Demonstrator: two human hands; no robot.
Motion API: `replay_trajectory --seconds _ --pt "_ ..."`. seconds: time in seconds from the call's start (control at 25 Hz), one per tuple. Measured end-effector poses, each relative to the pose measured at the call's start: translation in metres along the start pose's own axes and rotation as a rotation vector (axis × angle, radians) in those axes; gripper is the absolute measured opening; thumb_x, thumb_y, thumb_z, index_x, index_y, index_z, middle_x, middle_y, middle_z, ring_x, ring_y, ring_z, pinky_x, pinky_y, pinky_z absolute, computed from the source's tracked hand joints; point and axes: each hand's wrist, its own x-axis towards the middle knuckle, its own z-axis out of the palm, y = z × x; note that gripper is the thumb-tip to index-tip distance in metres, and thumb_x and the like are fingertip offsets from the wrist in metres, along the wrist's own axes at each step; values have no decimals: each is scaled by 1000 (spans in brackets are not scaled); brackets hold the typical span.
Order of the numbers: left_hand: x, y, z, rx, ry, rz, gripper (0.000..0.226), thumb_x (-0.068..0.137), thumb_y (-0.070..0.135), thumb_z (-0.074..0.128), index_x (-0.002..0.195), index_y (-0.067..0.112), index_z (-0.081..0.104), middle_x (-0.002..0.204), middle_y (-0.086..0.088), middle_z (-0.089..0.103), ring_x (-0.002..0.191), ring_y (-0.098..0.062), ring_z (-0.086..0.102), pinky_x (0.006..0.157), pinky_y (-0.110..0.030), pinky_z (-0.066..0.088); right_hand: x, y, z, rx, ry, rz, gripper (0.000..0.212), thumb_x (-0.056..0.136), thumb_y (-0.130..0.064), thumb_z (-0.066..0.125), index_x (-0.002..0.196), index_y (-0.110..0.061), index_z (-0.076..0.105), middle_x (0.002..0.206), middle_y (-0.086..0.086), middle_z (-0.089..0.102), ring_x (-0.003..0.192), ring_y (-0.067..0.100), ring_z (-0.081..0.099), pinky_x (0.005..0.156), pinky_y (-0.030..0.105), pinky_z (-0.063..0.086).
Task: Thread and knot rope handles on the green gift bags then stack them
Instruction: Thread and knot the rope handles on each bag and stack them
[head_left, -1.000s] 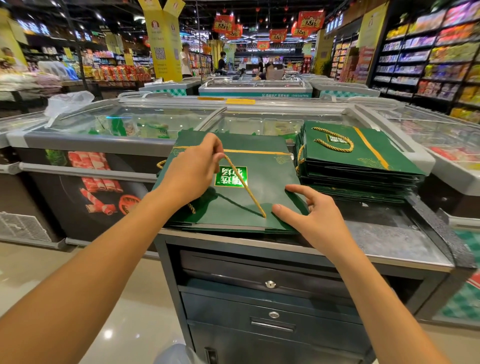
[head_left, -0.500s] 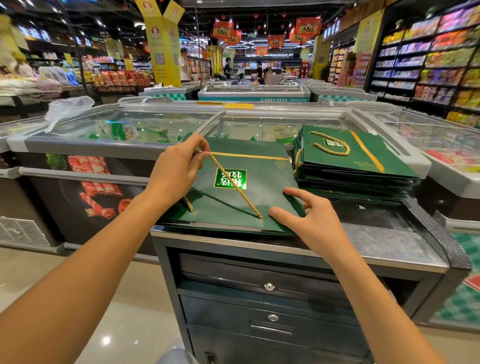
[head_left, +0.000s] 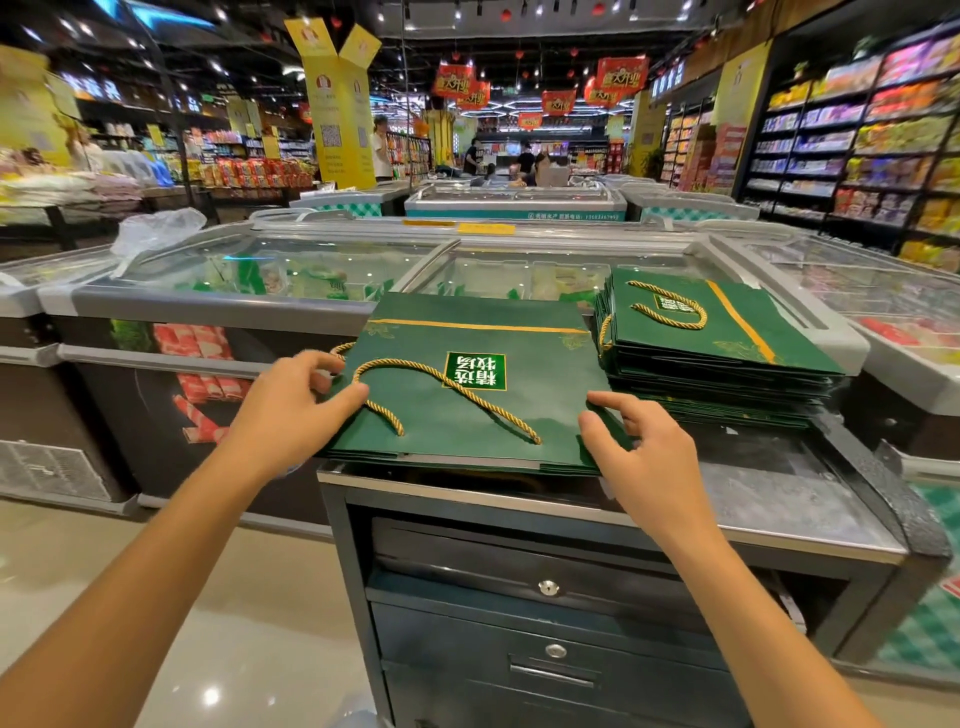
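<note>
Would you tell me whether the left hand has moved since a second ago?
Yes: the left hand moved leftward and nearer, away from the bag's label.

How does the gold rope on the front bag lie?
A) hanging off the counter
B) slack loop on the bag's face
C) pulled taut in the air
B: the gold rope curves slackly across the front bag, both ends at its near edge.
</note>
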Motion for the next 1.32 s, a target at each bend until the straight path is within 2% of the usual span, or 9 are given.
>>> replay_trajectory --seconds 0.2,0.32,0.56,0.68,0.76,0.92,1.08,1.2,1.32 --pt "-6 3 -5 -107 -97 -138 54 84 60 68 121 23 58 113 -1 63 105 -19 63 90 -42 53 2 3 -1 -44 -35 10 31 94 -30 68 125 -24 69 117 -6 59 110 13 55 89 27 41" --pt "-7 -4 -2 -374 -98 -255 43 90 41 72 121 13 61 93 -5 74 87 -20 72 78 -44 59 -2 -6 3 -153 89 -145 34 94 -39 66 119 -17 72 125 1 60 120 19 55 101 44 47" --pt "-11 17 -23 -979 36 -339 28 100 7 56 127 -1 60 95 -9 71 78 -13 66 51 -17 53 -11 -83 9 -681 -224 -488 96 79 -93 37 149 -30 46 136 -12 62 125 13 59 107 39 45" --pt "-17 41 -32 -1059 69 -238 23 101 6 52 121 3 63 87 -5 71 72 -10 68 53 -19 54 -3 -110 24 -724 -281 -581 82 94 -72 46 160 -35 15 142 -10 55 121 19 60 80 37 53" --pt "-21 58 -38 -1111 67 -146 19 104 13 48 114 10 64 80 0 74 67 -10 70 54 -21 55 4 -117 32 -694 -240 -635 63 105 -39 50 159 -37 17 137 -8 59 114 24 63 74 38 54" --pt "-23 73 -44 -1204 1 -50 27 107 29 41 123 14 57 93 -12 72 73 -23 71 61 -29 59 20 -119 17 -419 28 -613 54 102 -8 55 150 -31 46 103 -1 74 78 27 69 62 42 57" --pt "-26 69 -19 -1072 -199 -192 30 105 24 46 128 5 55 110 -20 71 88 -31 74 75 -33 63 33 -126 -14 -106 191 -586 35 104 -8 52 135 -22 61 71 -11 61 54 6 53 50 20 37" --pt "-38 68 -3 -1020 -357 -191 36 102 31 51 126 4 56 113 -18 72 98 -30 73 85 -34 61 30 -132 -23 299 249 -430 15 106 -14 51 106 -17 65 72 -14 63 64 5 57 58 15 46" --pt "-50 69 10 -1014 -482 -216 45 97 41 55 127 9 56 115 -12 73 103 -26 73 90 -36 59 23 -135 -18 776 207 -104 16 107 -20 52 103 -17 67 90 -3 75 84 16 72 70 32 61"
